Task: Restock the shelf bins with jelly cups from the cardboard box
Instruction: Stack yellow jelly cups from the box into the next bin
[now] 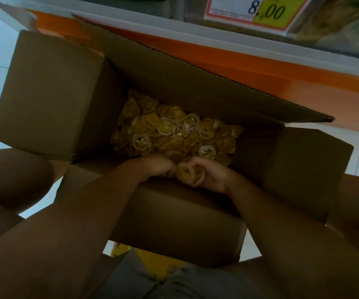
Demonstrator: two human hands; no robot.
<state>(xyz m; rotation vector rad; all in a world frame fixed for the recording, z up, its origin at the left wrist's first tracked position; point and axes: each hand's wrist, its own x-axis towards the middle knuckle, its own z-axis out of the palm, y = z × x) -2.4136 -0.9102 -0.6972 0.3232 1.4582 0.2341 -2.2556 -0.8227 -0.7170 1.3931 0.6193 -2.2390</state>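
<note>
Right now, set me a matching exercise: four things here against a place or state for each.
Things: 1 cardboard box; 2 jelly cups; 3 price tag; 4 right hand.
States: A up at the shelf; B flaps open; C gripping a single cup; D heaped inside the box.
Pairs: 1-B; 2-D; 3-A; 4-C.

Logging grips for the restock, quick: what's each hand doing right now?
Left hand: fingers curled; whether it holds anything cannot be told.
Right hand: closed, holding a jelly cup.
</note>
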